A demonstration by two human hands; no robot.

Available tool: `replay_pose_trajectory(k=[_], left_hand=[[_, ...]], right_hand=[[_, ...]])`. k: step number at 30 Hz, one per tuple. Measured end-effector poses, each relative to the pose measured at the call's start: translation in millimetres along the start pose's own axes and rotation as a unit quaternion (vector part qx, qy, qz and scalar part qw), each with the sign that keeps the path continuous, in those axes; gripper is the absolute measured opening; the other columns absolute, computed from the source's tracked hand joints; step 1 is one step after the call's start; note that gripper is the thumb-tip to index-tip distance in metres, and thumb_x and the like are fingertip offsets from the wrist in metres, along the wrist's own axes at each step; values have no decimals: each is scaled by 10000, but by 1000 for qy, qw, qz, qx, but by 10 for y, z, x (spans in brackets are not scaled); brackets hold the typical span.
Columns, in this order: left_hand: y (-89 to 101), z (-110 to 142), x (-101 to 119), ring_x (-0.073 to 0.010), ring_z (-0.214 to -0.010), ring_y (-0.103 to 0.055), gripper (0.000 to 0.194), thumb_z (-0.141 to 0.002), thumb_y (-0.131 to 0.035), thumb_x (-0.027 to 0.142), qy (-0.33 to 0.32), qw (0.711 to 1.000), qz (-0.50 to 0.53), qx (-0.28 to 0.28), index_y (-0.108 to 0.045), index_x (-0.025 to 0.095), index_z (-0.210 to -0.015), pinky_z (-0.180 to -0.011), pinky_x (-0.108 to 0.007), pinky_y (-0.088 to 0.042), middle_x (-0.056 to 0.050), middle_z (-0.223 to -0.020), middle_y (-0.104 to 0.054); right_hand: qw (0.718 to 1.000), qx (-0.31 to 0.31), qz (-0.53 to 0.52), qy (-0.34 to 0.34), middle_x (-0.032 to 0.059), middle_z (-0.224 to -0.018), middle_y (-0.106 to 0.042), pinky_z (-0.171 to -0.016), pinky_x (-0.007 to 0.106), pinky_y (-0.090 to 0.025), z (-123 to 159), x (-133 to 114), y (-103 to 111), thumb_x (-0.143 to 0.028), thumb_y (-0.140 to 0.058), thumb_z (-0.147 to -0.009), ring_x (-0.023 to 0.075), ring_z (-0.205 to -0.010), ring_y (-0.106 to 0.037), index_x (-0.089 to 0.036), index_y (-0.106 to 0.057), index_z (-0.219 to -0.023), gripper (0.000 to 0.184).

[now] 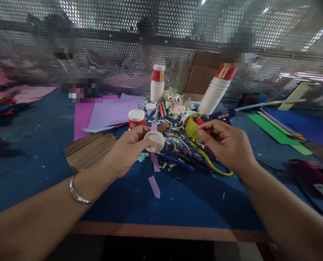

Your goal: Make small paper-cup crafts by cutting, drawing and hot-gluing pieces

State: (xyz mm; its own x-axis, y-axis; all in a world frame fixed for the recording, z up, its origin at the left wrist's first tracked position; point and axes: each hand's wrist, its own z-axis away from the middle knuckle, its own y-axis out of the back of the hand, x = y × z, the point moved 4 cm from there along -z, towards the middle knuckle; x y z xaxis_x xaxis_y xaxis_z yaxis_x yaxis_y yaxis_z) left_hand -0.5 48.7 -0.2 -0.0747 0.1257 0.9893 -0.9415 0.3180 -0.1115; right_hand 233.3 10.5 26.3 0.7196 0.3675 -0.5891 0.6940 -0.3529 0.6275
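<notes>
Between the thumb and fingers of my left hand (133,146) is a small white paper disc (156,142). A purple paper strip (154,127) sticks up at its top edge, and another purple strip (155,163) shows below it. My right hand (223,143) is closed in a pinch to the right of the disc, apart from it; whatever its fingertips may hold is too small to make out. Just behind those fingertips stand a yellow tape roll (192,127) and a blue glue gun (219,116) with a red light. A loose pointed purple strip (154,187) lies nearer to me.
Paper cups stand in a left stack (157,88) and a leaning right stack (214,92); one red-and-white cup (137,119) sits by my left hand. Around them are corrugated cardboard (89,150), purple sheets (115,110), paper scraps, a blue pen (179,163) and yellow-handled scissors (213,165). Behind rises perforated metal (172,32).
</notes>
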Motion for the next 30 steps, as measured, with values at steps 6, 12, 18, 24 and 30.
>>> replay_pose_trajectory(k=[6,12,18,24,30], left_hand=[[18,-16,38,-133,-781,-569,202,-714,-706,188,3,1000,8,9,-653,166,-907,-721,-263,-423,-3,-854,-672],[67,-34,24,-152,-788,-557,83,-761,-666,201,-19,995,72,72,-643,175,-837,-672,-264,-454,-14,-865,-632],[235,-34,229,-151,-796,-534,85,-773,-596,203,-107,974,108,166,-656,183,-830,-542,-239,-411,-28,-941,-616],[152,-2,205,-136,-744,-528,67,-763,-571,150,-78,980,125,137,-627,184,-778,-504,-222,-401,-21,-882,-607],[11,50,99,-141,-749,-530,137,-703,-610,120,-49,996,56,39,-607,185,-824,-599,-241,-448,-6,-834,-599]], right_hand=[[975,-202,90,3,-12,-675,-658,-510,237,-400,26,67,-127,-298,-567,-919,112,-545,-553,-208,-651,-833,150],[939,-315,138,-2,-3,-625,-654,-535,263,-397,68,160,-161,-279,-573,-901,140,-531,-562,-220,-644,-770,160],[943,-295,156,5,0,-647,-658,-528,264,-375,55,161,-105,-308,-557,-905,143,-535,-558,-221,-659,-775,187],[973,-186,140,2,9,-717,-699,-571,262,-424,-36,114,54,-308,-562,-897,142,-591,-602,-204,-670,-848,158],[987,34,147,-52,27,-723,-695,-578,270,-435,-115,222,371,-339,-617,-867,138,-581,-578,-207,-683,-858,147]])
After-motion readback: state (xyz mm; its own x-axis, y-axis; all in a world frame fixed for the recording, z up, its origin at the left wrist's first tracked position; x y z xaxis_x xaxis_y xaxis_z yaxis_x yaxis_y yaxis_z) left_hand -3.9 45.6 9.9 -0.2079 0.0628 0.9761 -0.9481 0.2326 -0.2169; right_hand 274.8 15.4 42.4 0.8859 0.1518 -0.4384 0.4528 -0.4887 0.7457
